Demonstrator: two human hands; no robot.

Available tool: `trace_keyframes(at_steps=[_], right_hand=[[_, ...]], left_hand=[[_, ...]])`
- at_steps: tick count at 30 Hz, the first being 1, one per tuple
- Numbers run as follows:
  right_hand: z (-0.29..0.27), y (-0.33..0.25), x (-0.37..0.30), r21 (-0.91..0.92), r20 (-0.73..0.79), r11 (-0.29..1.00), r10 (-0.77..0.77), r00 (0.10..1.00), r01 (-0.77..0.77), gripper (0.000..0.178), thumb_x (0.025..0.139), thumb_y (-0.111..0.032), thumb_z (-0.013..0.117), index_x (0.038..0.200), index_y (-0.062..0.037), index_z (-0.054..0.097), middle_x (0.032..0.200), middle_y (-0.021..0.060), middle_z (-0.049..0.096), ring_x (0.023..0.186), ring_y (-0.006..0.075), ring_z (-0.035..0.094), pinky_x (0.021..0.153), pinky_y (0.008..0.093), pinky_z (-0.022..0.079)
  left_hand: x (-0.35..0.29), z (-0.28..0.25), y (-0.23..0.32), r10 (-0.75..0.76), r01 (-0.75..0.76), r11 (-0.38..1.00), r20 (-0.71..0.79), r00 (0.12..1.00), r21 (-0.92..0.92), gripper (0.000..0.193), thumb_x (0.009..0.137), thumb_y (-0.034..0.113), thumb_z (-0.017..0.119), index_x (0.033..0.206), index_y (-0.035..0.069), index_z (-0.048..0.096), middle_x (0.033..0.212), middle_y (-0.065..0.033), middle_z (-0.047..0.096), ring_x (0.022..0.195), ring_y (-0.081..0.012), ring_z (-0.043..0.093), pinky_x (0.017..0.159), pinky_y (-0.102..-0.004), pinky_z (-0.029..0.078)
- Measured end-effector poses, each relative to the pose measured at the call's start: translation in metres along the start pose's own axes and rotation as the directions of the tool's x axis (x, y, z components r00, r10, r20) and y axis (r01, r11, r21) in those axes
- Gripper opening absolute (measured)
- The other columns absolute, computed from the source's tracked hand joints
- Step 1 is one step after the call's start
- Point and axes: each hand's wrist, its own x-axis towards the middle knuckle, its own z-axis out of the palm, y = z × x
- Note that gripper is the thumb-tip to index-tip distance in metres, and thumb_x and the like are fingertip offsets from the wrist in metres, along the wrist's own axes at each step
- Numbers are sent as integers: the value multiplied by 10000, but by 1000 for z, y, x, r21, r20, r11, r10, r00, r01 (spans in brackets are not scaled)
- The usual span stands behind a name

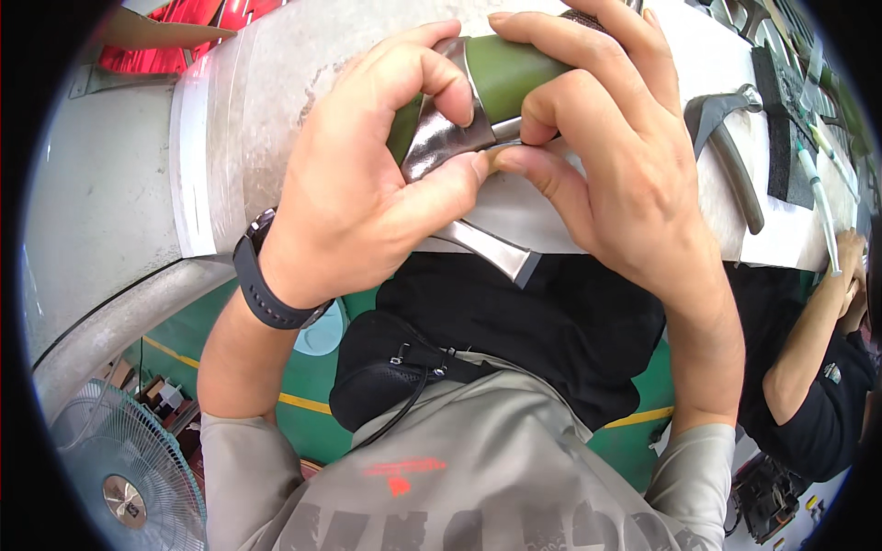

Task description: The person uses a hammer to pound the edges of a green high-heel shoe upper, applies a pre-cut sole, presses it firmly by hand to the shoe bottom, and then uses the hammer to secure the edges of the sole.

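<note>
Both my hands are on a green rounded part point(514, 78) with a shiny silver band point(446, 138) around it, at the top middle over the table. My left hand point(358, 174) grips it from the left, forefinger bent over the band and thumb along its lower edge. From the right, my right hand point(611, 138) lays its fingers over the green surface. Its thumb and forefinger pinch at the band's lower edge, beside my left thumb; whatever lies in that pinch is too small to name. Below them a flat silver piece point(491, 248) with a dark tip juts past the table edge.
A hammer-like tool with a grey handle point(740, 179) lies to the right, beside a black foam block point(781, 129) and a slim white syringe-like tube point(818, 193). A co-worker's hands point(850, 266) are at far right. Red shiny pieces point(165, 57) lie top left; a fan point(129, 459) stands lower left.
</note>
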Motion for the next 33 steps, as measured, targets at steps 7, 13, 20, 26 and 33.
trace_keyframes(at_steps=[7,13,20,26,33], right_hand=[[-29,-16,32,80,175,990,101,979,-116,383,744,-136,890,1023,-50,643,1368,184,613,1319,473,537,1103,545,456],[-9,31,2,-84,-51,995,48,998,-52,648,717,-243,952,1269,-39,680,1406,245,586,1318,481,548,1112,520,465],[-30,19,6,43,151,971,225,963,-234,637,742,-249,897,1329,-96,704,1510,132,594,1467,390,471,1174,489,423],[-32,10,13,52,173,956,277,945,-290,643,701,-186,904,1304,-88,703,1476,145,609,1441,414,487,1157,496,433],[-35,10,17,-80,85,915,402,912,-395,599,760,-59,851,1331,-66,667,1389,190,637,1310,382,589,1068,439,494]], left_hand=[[-3,-5,-28,183,-163,923,-26,983,349,271,850,16,690,1088,-2,563,1374,-187,593,1366,-242,526,1123,-381,416],[11,-7,-20,137,-133,957,4,991,259,690,855,82,760,1487,-36,510,1346,-151,610,1285,-239,584,1129,-349,432],[21,-10,-26,49,-58,985,59,997,164,756,838,179,881,1485,-6,535,1324,-133,620,1180,-230,612,1051,-343,478],[25,-3,-22,38,-39,972,6,999,230,699,802,101,856,1428,-14,566,1251,-122,636,1100,-218,620,994,-340,503],[30,2,-21,89,-79,936,-13,996,342,659,804,122,834,1388,-31,569,1224,-166,648,1136,-294,654,1019,-374,504]])
